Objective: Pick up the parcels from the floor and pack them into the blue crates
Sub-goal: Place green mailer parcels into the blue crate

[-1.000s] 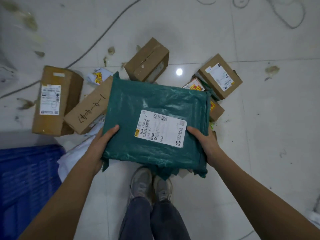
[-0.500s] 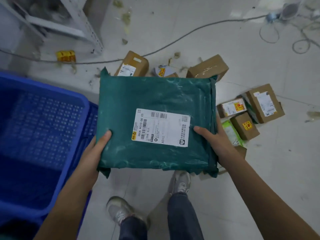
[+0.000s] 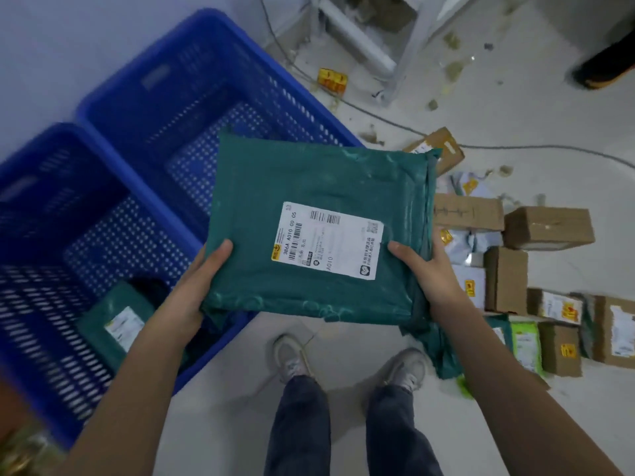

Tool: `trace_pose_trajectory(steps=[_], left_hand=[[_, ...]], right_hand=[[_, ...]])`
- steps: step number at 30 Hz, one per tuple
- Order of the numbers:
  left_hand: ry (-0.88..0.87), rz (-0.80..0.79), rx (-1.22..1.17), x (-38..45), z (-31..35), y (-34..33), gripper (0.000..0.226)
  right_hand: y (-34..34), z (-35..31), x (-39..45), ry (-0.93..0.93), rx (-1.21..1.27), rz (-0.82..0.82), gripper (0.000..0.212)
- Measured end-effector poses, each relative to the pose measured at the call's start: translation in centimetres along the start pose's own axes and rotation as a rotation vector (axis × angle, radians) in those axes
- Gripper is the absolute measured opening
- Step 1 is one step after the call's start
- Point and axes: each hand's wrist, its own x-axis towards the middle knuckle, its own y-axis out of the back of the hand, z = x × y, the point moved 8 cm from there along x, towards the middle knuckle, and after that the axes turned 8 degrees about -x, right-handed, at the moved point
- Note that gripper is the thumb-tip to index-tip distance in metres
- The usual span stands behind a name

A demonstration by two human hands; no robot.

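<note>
A large green plastic mailer (image 3: 319, 201) with a white shipping label is held flat in the air by both hands. My left hand (image 3: 196, 283) grips its near left edge and my right hand (image 3: 429, 269) grips its near right edge. The mailer hangs over the right rim of the far blue crate (image 3: 171, 63), whose mesh bottom shows bare. The near blue crate (image 3: 37, 159) on the left holds a smaller green mailer (image 3: 117, 321) with a label. Several cardboard parcels (image 3: 549, 228) and bags lie on the floor to the right.
My two feet (image 3: 292, 359) stand on the pale floor just right of the crates. A cable (image 3: 515, 147) crosses the floor behind the parcels. A white metal frame (image 3: 405, 46) and a yellow scrap (image 3: 331, 79) lie beyond the crates. Another green mailer (image 3: 443, 352) lies by my right foot.
The view has swung left with the mailer in both hands. The two blue crates have come fully into view, and the mailer now hangs over the far crate's edge instead of the parcel pile.
</note>
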Motion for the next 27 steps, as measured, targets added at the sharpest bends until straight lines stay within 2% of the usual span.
trace_pose_trajectory(steps=[2, 5, 8, 12, 14, 18, 21, 25, 27], left_hand=[[0.005, 0.033, -0.061, -0.7, 0.8, 3.9, 0.077], [-0.004, 0.067, -0.09, -1.6, 1.8, 9.7, 0.095], [-0.033, 0.091, -0.125, -2.3, 1.8, 14.9, 0.091], [-0.055, 0.196, -0.222, -2.2, 0.4, 20.8, 0.11], [-0.052, 0.244, -0.304, -2.0, -0.8, 23.0, 0.106], [-0.039, 0.366, -0.444, -1.4, -2.6, 27.1, 0.077], [-0.047, 0.432, -0.502, -1.3, -2.7, 29.6, 0.066], [-0.094, 0.473, -0.538, -1.0, -1.9, 33.0, 0.067], [-0.129, 0.489, -0.519, -0.2, -1.6, 34.6, 0.082]], right_hand=[[-4.1, -1.6, -0.1, -0.002, -0.056, -0.031, 0.054], [-10.3, -3.4, 0.2, 0.009, -0.142, -0.102, 0.046], [-16.8, -4.6, 0.8, 0.053, -0.253, -0.207, 0.049], [-24.9, -5.5, 2.1, 0.119, -0.372, -0.331, 0.049], [-28.6, -5.5, 2.8, 0.132, -0.415, -0.382, 0.052], [-35.2, -5.1, 3.6, 0.127, -0.491, -0.506, 0.067], [-39.0, -5.1, 3.8, 0.138, -0.532, -0.558, 0.077], [-43.8, -5.7, 4.1, 0.175, -0.584, -0.63, 0.075], [-45.9, -5.7, 4.5, 0.207, -0.591, -0.658, 0.071]])
